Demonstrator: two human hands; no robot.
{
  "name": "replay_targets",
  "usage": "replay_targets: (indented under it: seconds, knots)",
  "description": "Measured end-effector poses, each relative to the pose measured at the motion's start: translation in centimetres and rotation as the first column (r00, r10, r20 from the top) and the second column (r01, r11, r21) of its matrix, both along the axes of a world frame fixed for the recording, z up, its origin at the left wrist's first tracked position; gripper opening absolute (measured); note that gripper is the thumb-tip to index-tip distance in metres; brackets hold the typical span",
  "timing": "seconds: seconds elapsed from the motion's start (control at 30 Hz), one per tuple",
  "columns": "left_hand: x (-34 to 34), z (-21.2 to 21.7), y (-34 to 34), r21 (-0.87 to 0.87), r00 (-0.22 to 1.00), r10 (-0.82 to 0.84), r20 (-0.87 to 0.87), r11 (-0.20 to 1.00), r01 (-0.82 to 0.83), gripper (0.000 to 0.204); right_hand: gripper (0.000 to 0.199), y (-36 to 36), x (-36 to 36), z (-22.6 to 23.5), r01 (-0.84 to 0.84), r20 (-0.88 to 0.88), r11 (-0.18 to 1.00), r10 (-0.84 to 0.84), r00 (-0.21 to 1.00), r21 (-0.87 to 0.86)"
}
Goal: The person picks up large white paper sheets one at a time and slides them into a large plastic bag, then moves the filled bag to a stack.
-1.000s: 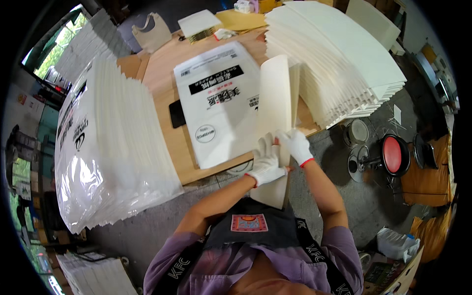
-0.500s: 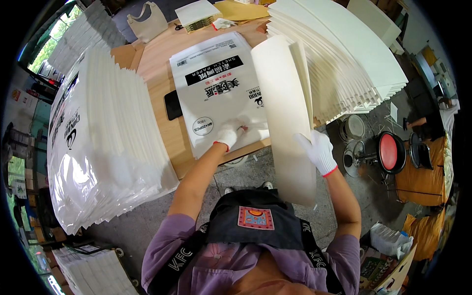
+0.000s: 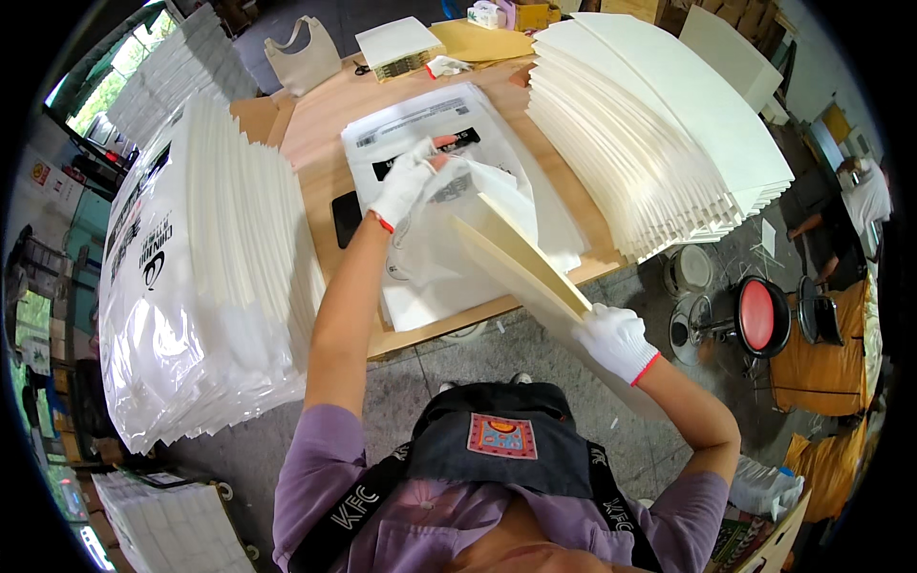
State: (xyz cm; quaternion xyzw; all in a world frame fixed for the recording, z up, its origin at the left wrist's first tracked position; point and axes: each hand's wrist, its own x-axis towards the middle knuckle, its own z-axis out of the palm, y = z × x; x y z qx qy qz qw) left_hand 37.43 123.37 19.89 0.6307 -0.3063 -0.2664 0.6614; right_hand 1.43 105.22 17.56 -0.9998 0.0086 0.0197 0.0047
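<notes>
My left hand (image 3: 405, 183), in a white glove with bare fingertips, reaches over a stack of printed clear plastic bags (image 3: 396, 129) on the table. It pinches the lifted film of the top bag (image 3: 506, 191), raising it. My gloved right hand (image 3: 613, 339) is closed around the near part of a bent bundle of cream paper sheets (image 3: 521, 272). The bundle slants up to the left, its far end against the raised film. How far that end lies inside the bag is hard to see.
Fanned white paper stacks (image 3: 650, 143) stand on the table's right. Filled, plastic-wrapped packs (image 3: 191, 277) are piled at left. A black phone (image 3: 346, 220) lies beside the bags. Farther back are a cream handbag (image 3: 304, 57) and yellow envelopes (image 3: 478, 40). A red-seated stool (image 3: 757, 313) stands right.
My left hand moved up and away from the bags' near edge, lifting the top bag's film. My right hand tilted the paper bundle left, bringing its far end to the film.
</notes>
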Motion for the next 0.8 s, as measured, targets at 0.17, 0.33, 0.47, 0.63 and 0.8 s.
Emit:
replay_targets:
  seconds: [0.17,0.33,0.47,0.63,0.8]
  knots:
    - [-9.6,0.0,-3.2,0.047,0.872,-0.03,0.488,0.999,0.009,0.024,0.022,1.1,4.0,2.2,0.05,-0.13,0.998,-0.053,0.99,-0.027]
    - [-18.8,0.1,-3.7,0.191,0.817,-0.069,0.572,0.98,-0.051,0.03,0.023,3.2,10.1,1.1,-0.008,0.267,0.979,-0.047,0.963,0.201]
    - [-17.3,0.3,-0.8,0.027,0.99,0.009,0.139,1.0,-0.013,0.033,0.032,2.9,12.1,1.9,0.215,-0.046,0.95,-0.209,0.977,0.226]
    - [-14.6,-7.7,5.4,-0.115,0.926,0.278,0.257,0.96,-0.256,0.02,0.045,-1.6,11.6,1.3,0.261,-0.052,0.629,-0.331,0.942,0.732]
    - [-18.6,1.2,1.1,0.098,0.655,-0.04,0.754,0.994,-0.053,0.015,0.056,1.4,13.5,3.6,0.168,0.054,0.938,-0.193,0.98,0.303]
